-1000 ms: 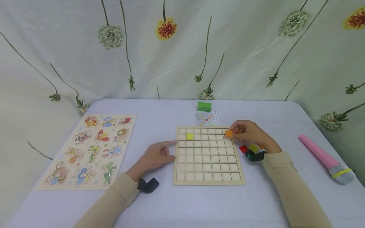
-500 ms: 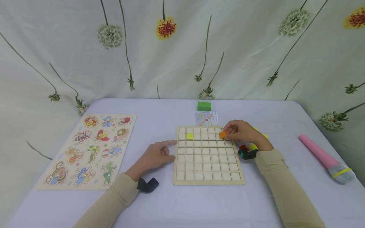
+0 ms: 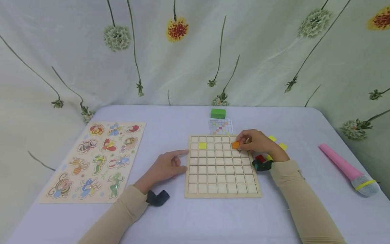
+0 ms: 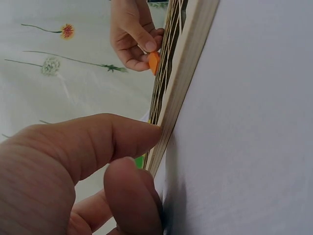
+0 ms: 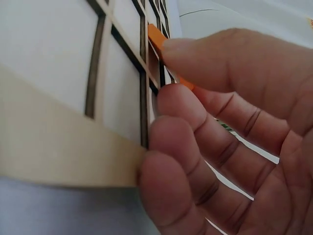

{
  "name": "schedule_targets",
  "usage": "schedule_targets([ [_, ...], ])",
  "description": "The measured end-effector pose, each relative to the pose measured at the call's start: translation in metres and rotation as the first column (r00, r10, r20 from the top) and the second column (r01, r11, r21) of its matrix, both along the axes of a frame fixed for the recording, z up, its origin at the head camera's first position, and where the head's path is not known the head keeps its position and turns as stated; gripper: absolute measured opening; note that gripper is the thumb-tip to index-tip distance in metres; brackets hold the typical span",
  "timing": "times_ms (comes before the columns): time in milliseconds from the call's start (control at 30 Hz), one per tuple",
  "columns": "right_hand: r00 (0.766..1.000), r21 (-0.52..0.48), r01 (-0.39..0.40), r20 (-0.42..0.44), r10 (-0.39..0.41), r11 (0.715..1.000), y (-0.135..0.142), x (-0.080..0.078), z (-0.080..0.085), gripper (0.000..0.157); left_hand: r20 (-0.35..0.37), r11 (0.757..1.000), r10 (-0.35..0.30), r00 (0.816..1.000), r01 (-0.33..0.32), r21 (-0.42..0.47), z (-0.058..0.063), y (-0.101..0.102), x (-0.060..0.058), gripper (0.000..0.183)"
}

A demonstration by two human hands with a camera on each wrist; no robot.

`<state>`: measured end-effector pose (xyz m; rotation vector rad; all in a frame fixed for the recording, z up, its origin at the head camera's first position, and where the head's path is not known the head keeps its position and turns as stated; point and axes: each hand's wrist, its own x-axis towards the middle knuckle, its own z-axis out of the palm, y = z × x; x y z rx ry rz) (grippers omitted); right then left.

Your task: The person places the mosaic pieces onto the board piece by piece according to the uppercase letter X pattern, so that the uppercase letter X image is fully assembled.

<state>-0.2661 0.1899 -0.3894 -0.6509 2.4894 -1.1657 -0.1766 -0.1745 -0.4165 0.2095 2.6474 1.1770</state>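
Observation:
A wooden grid board lies flat at the table's middle, a yellow square tile in its second row from the back. My right hand pinches an orange square tile between thumb and fingers, over that same row, second column from the right. In the right wrist view the orange tile tilts against the grid's ribs, its far part hidden by the thumb. My left hand rests at the board's left edge, index finger straight and thumb tip against the side.
Behind the board lie a small printed grid card and a green block. Yellow tiles and a red tile lie around the right wrist. A picture puzzle board is at left, a pink toy microphone at right.
My right hand has moved left with the orange tile, from the board's right column to the second column from the right; the tile now tilts. The left hand has stayed put.

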Motion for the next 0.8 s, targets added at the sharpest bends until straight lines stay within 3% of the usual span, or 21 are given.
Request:
schedule_targets([
  [800, 1.0, 0.066, 0.022, -0.023, -0.021, 0.998, -0.0018, 0.0002, -0.0042, 0.023, 0.0, 1.0, -0.012, 1.0, 0.012, 0.013, -0.0017, -0.0012, 0.0004, 0.063],
])
